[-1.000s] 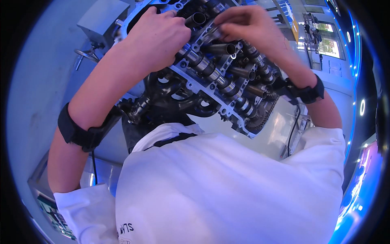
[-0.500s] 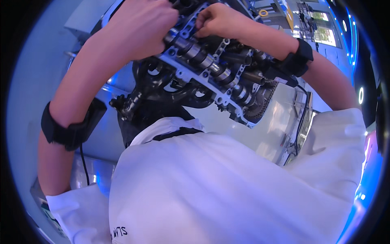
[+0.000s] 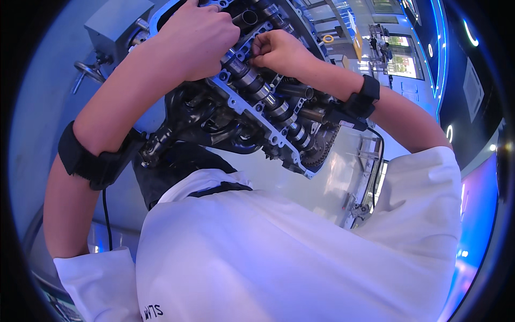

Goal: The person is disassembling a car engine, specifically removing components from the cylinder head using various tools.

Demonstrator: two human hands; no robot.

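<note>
Both hands are over the top of an engine's cylinder head (image 3: 252,115), which runs from upper left to lower right. My left hand (image 3: 201,40) lies across its near side, at the upper end of a shiny camshaft (image 3: 263,94). Its fingers bend down out of sight, so whatever they grip is hidden. Just across the camshaft, my right hand (image 3: 279,52) has thumb and fingertips pinched together close to the metal; anything between them is too small to make out. Part of a second camshaft (image 3: 271,11) shows farther back.
Dark curved pipes (image 3: 209,131) stick out on the engine's near side. A toothed wheel (image 3: 319,153) sits at its right end. At upper left are a grey box (image 3: 118,19) and a handwheel (image 3: 88,70). A cable (image 3: 382,155) hangs from my right wrist strap (image 3: 365,96).
The view has shifted, so the engine appears lower and more to the left, with more of its far side showing. Both hands stay at about the same places on it.
</note>
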